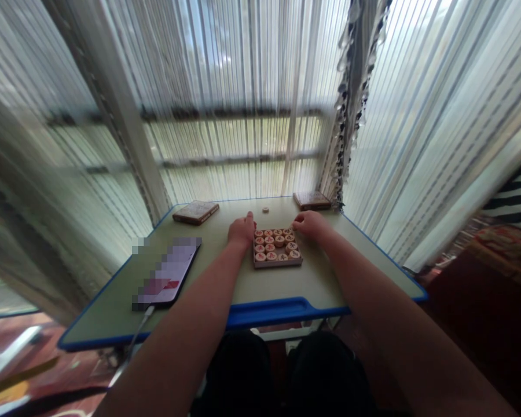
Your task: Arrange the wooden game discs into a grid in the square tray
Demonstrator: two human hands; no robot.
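Observation:
A small wooden tray (278,264) filled with several round wooden game pieces bearing red marks sits in the middle of a small table (286,286). My left hand (242,229) rests at the tray's far left corner with its fingers curled. My right hand (309,223) is at the tray's far right corner, fingers bent down onto the pieces there. Whether either hand holds a piece is hidden. One loose round piece (265,209) lies on the table beyond the tray.
A phone (168,272) with a cable lies on the table's left side. A wooden box half (195,212) sits at the far left and another (311,200) at the far right. Sheer striped curtains surround the table. The table has a blue rim (269,311).

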